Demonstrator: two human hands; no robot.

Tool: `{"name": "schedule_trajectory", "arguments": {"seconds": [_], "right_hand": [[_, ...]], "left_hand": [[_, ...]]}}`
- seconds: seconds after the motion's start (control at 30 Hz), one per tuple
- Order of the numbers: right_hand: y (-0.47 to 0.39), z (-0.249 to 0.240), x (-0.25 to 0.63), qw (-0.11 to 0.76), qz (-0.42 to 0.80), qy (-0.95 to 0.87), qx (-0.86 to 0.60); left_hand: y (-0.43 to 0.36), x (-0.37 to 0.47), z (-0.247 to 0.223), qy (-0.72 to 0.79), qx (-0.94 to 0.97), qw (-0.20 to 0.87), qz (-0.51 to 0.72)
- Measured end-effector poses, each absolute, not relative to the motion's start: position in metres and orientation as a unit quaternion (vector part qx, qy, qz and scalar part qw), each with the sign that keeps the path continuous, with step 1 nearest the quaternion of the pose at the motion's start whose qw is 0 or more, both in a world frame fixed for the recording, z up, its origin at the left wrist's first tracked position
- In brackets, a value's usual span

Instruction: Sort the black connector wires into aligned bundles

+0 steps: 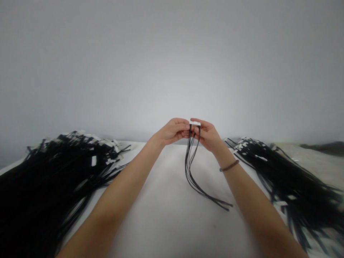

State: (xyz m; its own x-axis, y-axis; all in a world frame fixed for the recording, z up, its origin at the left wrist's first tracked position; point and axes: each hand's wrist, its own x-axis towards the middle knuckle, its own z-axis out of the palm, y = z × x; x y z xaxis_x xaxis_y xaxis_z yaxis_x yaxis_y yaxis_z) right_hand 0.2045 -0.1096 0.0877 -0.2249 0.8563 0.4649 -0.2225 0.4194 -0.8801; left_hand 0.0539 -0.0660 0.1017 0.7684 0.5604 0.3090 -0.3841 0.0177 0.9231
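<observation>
Held up between my hands is a wire harness: a small white connector (195, 123) with several thin black wires (190, 172) hanging from it. The wires curve down and to the right, and their loose ends reach towards my right forearm. My left hand (176, 129) is closed, its fingertips pinching at the left end of the connector and the wire tops. My right hand (206, 133) is closed on the connector's right side, thumb in front by the wires and a finger behind. Part of the wire tops is hidden by the fingers.
A large heap of black wire harnesses (53, 179) with white connectors lies on the left of the white table (161, 215). A smaller pile of similar harnesses (290, 179) lies on the right, beside some clear plastic (319, 161). A plain grey wall (172, 64) stands behind.
</observation>
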Motion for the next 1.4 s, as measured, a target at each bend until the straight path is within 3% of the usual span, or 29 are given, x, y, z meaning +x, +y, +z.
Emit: {"name": "schedule_trajectory", "arguments": {"seconds": [0.5,0.87,1.23,1.4], "right_hand": [[-0.112,0.092,0.202,0.584,0.446,-0.633,-0.242],[-0.111,0.088,0.201,0.525,0.411,-0.691,-0.279],[-0.104,0.076,0.195,0.47,0.304,-0.754,-0.343],[-0.107,0.075,0.194,0.461,0.332,-0.75,-0.339]], "left_hand": [[-0.071,0.051,0.113,0.124,0.713,0.606,0.331],[-0.072,0.05,0.115,0.169,0.75,0.538,0.346],[-0.07,0.051,0.106,0.142,0.805,0.539,0.2],[-0.069,0.054,0.1,0.158,0.808,0.542,0.17]]}}
